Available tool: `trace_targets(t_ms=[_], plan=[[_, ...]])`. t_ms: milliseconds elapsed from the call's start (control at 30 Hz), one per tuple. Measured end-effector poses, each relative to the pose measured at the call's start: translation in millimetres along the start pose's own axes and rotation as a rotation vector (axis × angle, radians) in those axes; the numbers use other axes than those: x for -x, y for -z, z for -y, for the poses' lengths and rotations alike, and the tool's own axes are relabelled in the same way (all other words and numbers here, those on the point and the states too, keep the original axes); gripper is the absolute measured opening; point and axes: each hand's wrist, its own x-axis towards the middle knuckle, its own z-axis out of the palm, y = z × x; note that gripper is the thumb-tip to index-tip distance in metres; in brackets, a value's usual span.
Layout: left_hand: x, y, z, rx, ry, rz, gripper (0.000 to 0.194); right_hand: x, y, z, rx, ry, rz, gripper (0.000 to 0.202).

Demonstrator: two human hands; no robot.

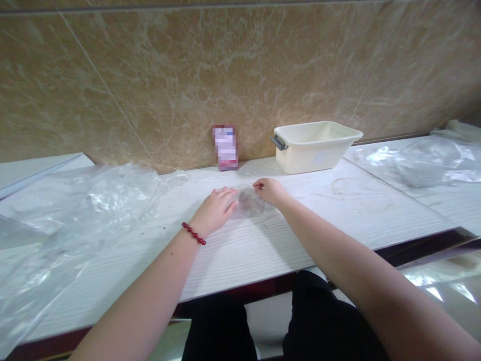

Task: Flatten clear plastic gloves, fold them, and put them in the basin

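A small clear plastic bag [250, 203] lies flat on the white wood-grain table [240, 255], between my two hands. My left hand [216, 208], with a red bead bracelet at the wrist, rests with its fingers spread over the bag's left side. At the bag's upper right corner, my right hand [268, 190] pinches its thumb and fingertips together on the plastic. Something faintly grey shows in the middle of the bag, too blurred to make out.
A cream plastic tub [308, 158] with a grey handle stands by the marble wall. A phone [226, 148] leans on the wall. Crumpled clear plastic [116, 193] covers the table's left, and more plastic [428, 160] lies at the far right.
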Motion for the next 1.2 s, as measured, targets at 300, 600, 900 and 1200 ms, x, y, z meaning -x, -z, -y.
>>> trace_targets(t_ms=[300,600,900,1200], plan=[[3,-24.7,-8,-0.072,0.008,0.279,0.046,-2,6,-4,0.04,-0.041,-0.109,0.023],[5,-23.5,-13,-0.142,-0.009,0.286,0.047,12,-1,23,-0.008,0.312,-0.136,0.029],[3,-23.8,-11,-0.088,0.033,0.302,0.049,9,-27,31,0.264,0.4,0.157,0.044],[0,-16.1,-6,-0.044,0.177,0.114,0.047,7,-31,22,0.282,0.395,0.122,0.043]])
